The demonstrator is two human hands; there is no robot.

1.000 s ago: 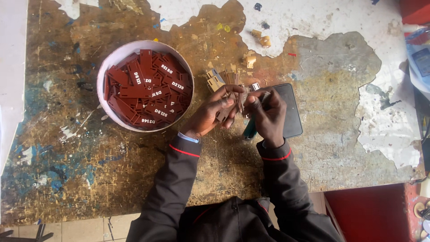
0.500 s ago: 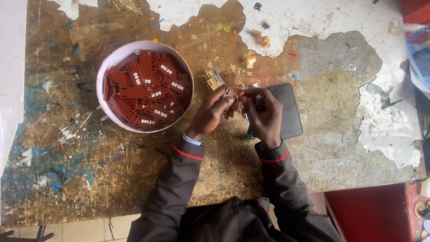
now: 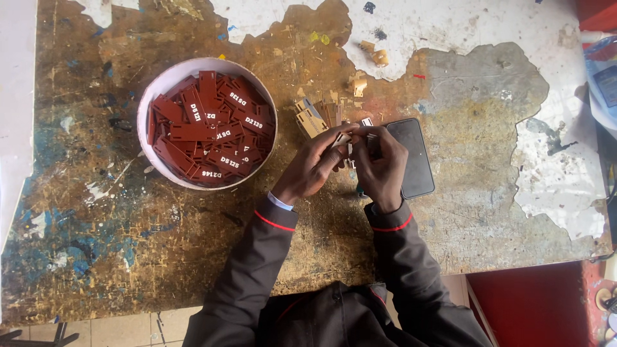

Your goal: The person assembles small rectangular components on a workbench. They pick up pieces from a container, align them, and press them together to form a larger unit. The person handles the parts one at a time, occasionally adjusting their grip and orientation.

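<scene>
Centrally, head view: left hand (image 3: pixel 313 168) and right hand (image 3: pixel 380 168) meet fingertip to fingertip, both pinching a small pale tag (image 3: pixel 342 139). Tan tag stack (image 3: pixel 319 117) lies at 12 o'clock; white bowl (image 3: pixel 157 87) of red-brown tags (image 3: pixel 209 132) at 10 o'clock; black phone (image 3: pixel 414 157) at 3 o'clock.

single head view, looking straight down, fairly near worktable (image 3: pixel 193 257)
</scene>
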